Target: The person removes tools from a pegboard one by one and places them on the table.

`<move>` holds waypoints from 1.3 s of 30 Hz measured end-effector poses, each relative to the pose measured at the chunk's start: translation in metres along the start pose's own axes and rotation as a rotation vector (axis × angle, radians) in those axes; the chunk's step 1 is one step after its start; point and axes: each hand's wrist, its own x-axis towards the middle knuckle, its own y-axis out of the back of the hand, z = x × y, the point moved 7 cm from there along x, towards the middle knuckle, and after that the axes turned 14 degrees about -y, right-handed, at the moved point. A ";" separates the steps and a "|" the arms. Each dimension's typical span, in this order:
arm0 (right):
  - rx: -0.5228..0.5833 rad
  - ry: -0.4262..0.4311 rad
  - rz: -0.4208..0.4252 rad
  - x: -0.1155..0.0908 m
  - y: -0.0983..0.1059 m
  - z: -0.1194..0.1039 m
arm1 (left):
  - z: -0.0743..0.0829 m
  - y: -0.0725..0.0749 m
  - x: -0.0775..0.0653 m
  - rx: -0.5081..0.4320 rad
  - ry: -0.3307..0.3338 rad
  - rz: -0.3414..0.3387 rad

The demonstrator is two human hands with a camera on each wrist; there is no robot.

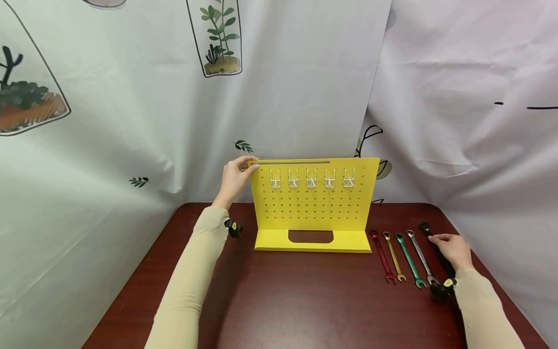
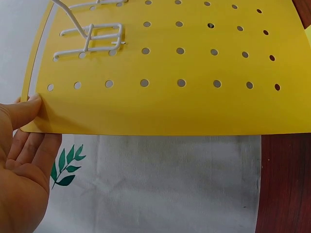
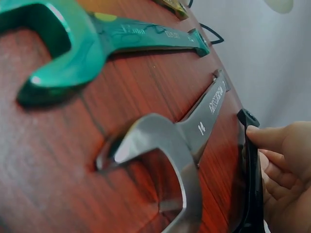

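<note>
My left hand (image 1: 235,177) pinches the upper left corner of a yellow pegboard (image 1: 314,206), thumb on the front and fingers behind, as the left wrist view shows. The board stands upright on its foot, with several white wire hooks (image 1: 311,179) in a row near its top. At the table's right side my right hand (image 1: 453,248) holds a black wrench (image 3: 252,179) near its ring end, between thumb and fingers. Left of it lie a silver wrench (image 1: 420,254), a green wrench (image 1: 410,259), a gold wrench (image 1: 394,257) and a red wrench (image 1: 382,254).
The dark red wooden table (image 1: 331,300) has rounded far corners. A white cloth (image 1: 296,97) printed with plants hangs behind and at both sides. The pegboard's foot has a cutout at its middle, and the red wrench lies close to its right end.
</note>
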 end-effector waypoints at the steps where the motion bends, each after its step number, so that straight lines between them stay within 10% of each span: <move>1: -0.003 0.000 0.008 0.001 0.000 0.000 | 0.000 0.000 0.000 0.001 -0.001 0.000; 39: -0.051 -0.018 0.073 0.006 -0.004 -0.001 | 0.001 0.000 0.000 -0.004 0.012 -0.005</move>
